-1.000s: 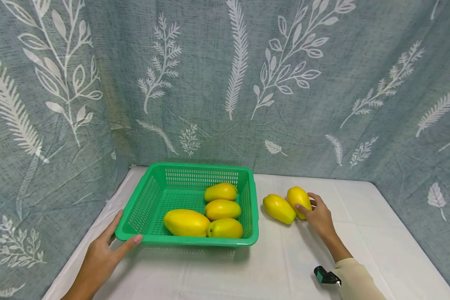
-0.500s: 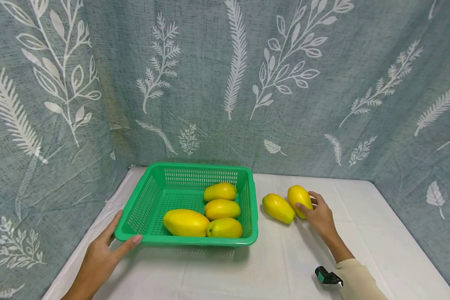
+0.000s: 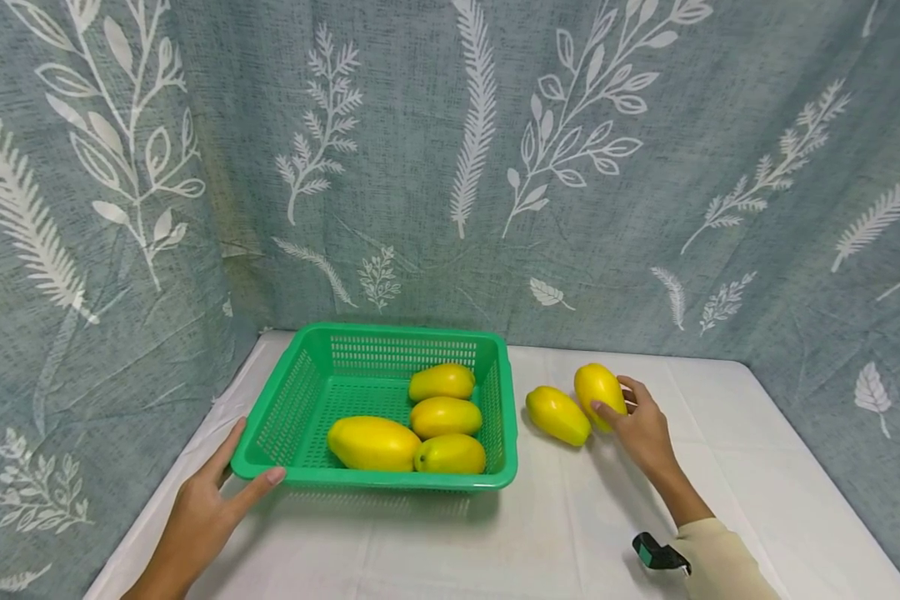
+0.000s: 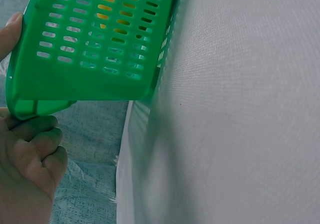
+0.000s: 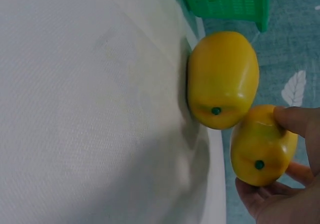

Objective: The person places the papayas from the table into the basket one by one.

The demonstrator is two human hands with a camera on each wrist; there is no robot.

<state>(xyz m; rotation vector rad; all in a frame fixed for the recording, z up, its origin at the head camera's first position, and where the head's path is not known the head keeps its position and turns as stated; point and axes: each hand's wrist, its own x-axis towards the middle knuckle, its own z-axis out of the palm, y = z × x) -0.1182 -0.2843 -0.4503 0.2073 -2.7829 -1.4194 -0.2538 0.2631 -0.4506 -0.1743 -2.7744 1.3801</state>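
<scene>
My right hand (image 3: 645, 433) grips a yellow papaya (image 3: 597, 388), thumb on the near side and fingers behind it. In the right wrist view the held papaya (image 5: 262, 146) hangs over the white table, its small green stem end showing. A second papaya (image 3: 558, 415) lies on the table just left of it, overlapping its edge in the right wrist view. At the front left corner of a green plastic basket (image 3: 375, 479), my left hand (image 3: 198, 508) holds the rim. Its thumb lies over the rim, and its fingers (image 4: 47, 139) curl beneath it in the left wrist view.
Several papayas (image 3: 373, 443) lie in the right and front parts of the basket. A white cloth (image 3: 540, 533) covers the table. Blue-grey curtains (image 3: 420, 167) with white leaf prints stand behind and at both sides. A small black device (image 3: 656, 552) sits by the right sleeve.
My right hand has raised the papaya slightly, shifting it up beside the other one. The left hand and the basket have stayed put.
</scene>
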